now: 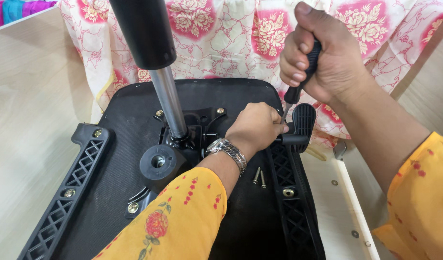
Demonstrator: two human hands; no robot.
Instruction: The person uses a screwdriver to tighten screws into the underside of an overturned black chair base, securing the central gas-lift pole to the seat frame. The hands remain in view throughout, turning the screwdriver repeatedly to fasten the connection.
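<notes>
Pale wood-grain counter (29, 120) all around, floral cloth (221, 38) draped behind. An upturned black chair seat (250, 221) fills the middle, bare counter open at its left and right edges. Right hand (322, 58) is fisted tight around a black screwdriver (303, 72), tip down by the lever (301, 125). Left hand (255, 127) pinches at that tip. 2 loose screws (259, 177) lie on the matte seat; shiny steel column (171, 103) rises left.

Loose screws (259, 177) on seat underside (120, 159)
</notes>
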